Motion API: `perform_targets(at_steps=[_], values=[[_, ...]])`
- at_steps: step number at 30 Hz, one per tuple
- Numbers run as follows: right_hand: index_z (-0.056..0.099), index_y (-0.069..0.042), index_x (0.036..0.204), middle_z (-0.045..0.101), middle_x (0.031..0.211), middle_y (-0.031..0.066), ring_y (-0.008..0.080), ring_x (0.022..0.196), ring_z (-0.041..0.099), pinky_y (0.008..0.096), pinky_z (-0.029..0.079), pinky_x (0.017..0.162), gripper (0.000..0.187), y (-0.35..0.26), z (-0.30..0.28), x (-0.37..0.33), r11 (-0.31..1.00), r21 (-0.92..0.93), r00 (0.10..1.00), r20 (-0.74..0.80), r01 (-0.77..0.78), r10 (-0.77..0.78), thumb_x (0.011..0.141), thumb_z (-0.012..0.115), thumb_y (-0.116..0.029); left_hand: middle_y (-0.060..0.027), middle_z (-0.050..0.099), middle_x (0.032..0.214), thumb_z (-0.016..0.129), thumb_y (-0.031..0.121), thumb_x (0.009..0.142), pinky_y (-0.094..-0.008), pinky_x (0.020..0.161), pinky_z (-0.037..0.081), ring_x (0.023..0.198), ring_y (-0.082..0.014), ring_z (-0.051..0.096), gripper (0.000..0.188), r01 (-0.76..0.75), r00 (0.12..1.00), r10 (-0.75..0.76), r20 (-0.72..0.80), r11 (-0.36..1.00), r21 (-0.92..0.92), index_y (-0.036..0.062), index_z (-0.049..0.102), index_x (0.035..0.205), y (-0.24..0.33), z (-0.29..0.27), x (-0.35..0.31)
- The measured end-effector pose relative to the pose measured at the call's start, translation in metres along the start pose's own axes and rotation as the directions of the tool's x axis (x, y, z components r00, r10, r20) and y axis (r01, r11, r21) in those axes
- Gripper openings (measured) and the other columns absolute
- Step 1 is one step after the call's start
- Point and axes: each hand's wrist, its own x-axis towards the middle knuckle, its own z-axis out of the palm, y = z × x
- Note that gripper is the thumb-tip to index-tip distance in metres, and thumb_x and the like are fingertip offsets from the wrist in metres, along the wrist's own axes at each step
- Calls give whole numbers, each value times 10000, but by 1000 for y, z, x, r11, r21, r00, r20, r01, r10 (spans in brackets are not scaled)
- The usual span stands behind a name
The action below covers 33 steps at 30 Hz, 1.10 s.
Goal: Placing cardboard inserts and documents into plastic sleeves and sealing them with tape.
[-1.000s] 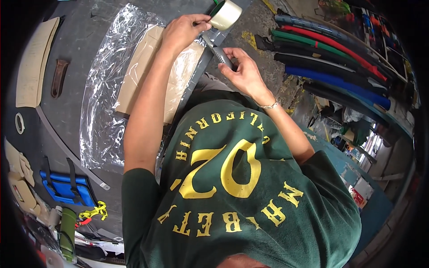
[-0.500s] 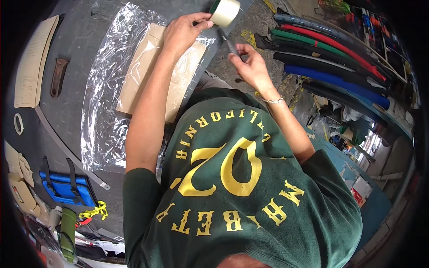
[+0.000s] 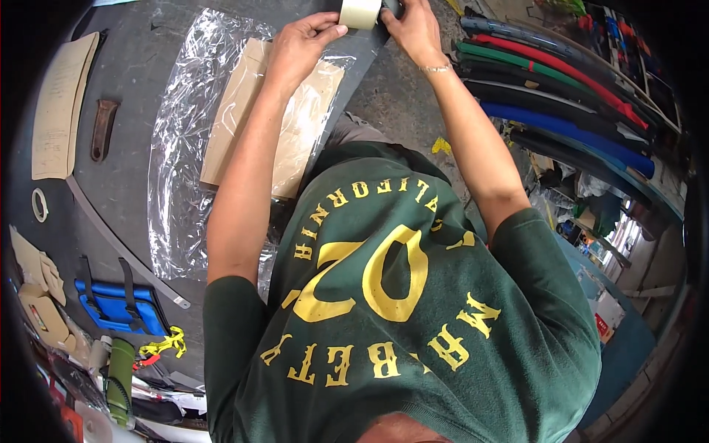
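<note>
My left hand (image 3: 301,52) is at the far edge of the table, its thumb and fingertips pinching the near side of a roll of pale tape (image 3: 360,13). Just right of the roll, my right hand (image 3: 413,31) grips a dark grey utility knife (image 3: 387,10), mostly hidden by the fingers and the picture's upper edge. Beneath my left forearm lies a flat brown cardboard piece (image 3: 310,111), covered by a crinkled transparent plastic sheet (image 3: 177,148) that spreads out to its left.
Left on the dark table (image 3: 140,214) lie a paper pad (image 3: 63,111), a brown sheath (image 3: 103,129), a metal ruler (image 3: 118,236), a tape ring (image 3: 40,204) and a blue strapped pouch (image 3: 122,304). Coloured fabric rolls (image 3: 546,77) are stacked at the right.
My right hand has moved up and forward with the knife, to the right side of the tape roll. The roll has shifted slightly up in the picture; my left hand stays on it.
</note>
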Motion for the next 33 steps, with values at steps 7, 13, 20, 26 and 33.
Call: perform_targets(at_steps=[7, 13, 20, 26, 33], values=[[650, -23, 1195, 693, 1019, 99, 204, 806, 655, 340, 537, 737, 442, -19, -1, -13, 905, -308, 942, -66, 294, -328, 817, 761, -221, -84, 792, 1008, 814, 310, 888, -257, 840, 543, 928, -121, 727, 419, 16, 999, -13, -38, 997, 81, 54, 747, 1213, 5, 1, -3], [491, 38, 1264, 721, 906, 71, 128, 814, 677, 276, 552, 755, 669, -51, 18, -64, 938, 253, 956, 231, -238, 180, 813, 859, -292, -53, 739, 987, 756, 215, 930, -255, 813, 509, 900, -119, 666, 287, 102, 994, -101, -29, 995, 11, 38, 724, 1154, 26, 5, -6], [491, 1, 1236, 709, 848, 42, 84, 761, 635, 249, 513, 699, 491, -53, 23, -78, 901, 337, 946, 265, -273, 187, 898, 806, -165, -5, 724, 919, 712, 148, 965, -222, 748, 482, 829, -69, 623, 240, 27, 991, -50, -124, 983, -181, 9, 715, 1161, 25, 4, -1], [625, -33, 1220, 700, 907, -12, 52, 811, 606, 219, 495, 727, 292, -45, 22, -88, 878, 441, 962, 264, -185, 70, 957, 730, -103, -7, 737, 946, 695, 122, 975, -225, 770, 488, 860, -66, 635, 211, 34, 988, -56, -141, 988, -149, 2, 713, 1147, 31, 5, -5], [718, -29, 1237, 708, 969, -30, 40, 852, 599, 211, 492, 806, 296, -48, 24, -86, 705, 622, 931, 327, -341, 162, 947, 737, -92, -11, 746, 959, 693, 121, 975, -228, 786, 489, 873, -71, 644, 206, 62, 987, -77, -137, 992, -113, -1, 715, 1140, 35, 3, -7]])
